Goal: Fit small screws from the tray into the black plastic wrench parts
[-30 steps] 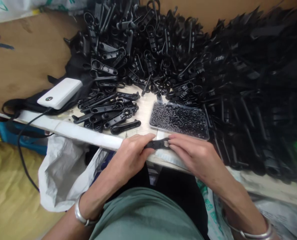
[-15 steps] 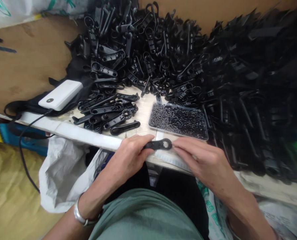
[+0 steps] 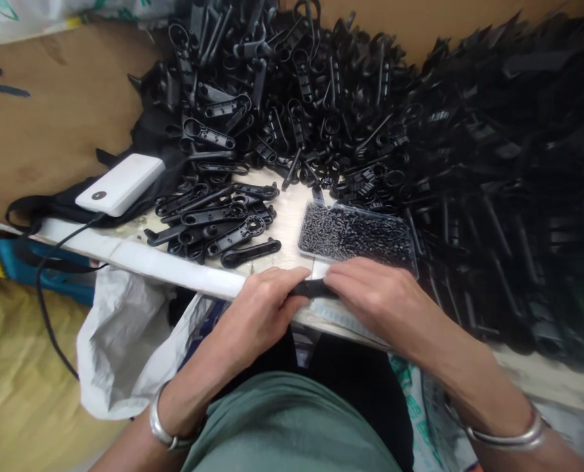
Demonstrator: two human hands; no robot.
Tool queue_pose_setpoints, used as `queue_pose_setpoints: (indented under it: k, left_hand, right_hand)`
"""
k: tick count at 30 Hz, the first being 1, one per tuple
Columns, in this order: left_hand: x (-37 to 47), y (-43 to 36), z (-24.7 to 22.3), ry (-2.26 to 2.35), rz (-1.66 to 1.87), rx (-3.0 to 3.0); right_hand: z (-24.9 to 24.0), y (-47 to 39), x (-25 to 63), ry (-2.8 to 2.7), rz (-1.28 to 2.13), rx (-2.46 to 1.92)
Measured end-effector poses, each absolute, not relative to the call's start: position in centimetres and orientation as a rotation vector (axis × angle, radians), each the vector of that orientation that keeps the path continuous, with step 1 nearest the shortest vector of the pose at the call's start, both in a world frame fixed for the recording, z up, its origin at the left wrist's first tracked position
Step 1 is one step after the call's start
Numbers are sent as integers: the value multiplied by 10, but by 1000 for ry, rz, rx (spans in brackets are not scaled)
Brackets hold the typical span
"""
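The person wears a soft green shirt (image 3: 292, 432) with little wrinkles and folds in it. The pants (image 3: 363, 380) are black. The left hand (image 3: 265, 305) and right hand (image 3: 383, 295) are bare, and so are the forearms (image 3: 208, 373). Each wrist has shiny silver on it: a left bangle (image 3: 156, 419) and a right bangle (image 3: 510, 441), both smooth and curved.

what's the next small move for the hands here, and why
Probably lift the right hand slightly off the black part to check the end it covers, since that end is hidden from view. The left hand pinches the opposite end, so the part should stay steady.
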State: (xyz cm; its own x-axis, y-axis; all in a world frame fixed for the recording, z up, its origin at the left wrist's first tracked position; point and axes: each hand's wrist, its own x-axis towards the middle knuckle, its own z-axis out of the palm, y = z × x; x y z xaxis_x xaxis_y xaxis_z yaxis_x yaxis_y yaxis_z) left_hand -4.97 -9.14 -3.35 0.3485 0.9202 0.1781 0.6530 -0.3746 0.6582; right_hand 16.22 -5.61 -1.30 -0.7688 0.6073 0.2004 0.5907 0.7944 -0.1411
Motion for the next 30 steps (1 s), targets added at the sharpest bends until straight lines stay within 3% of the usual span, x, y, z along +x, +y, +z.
queue_pose_setpoints:
  k: [10, 21, 30]
  left_hand:
    - [-47, -98, -38, 1385, 812, 2152]
    - [-48, -96, -36, 1412, 775, 2168]
    - [-49, -95, -30, 1429, 699, 2158]
  right_hand:
    - [-26, -63, 151, -2603, -96, -926]
    - [-29, -66, 165, -2378, 168, -1013]
    - [-27, -89, 200, -2113, 107, -1301]
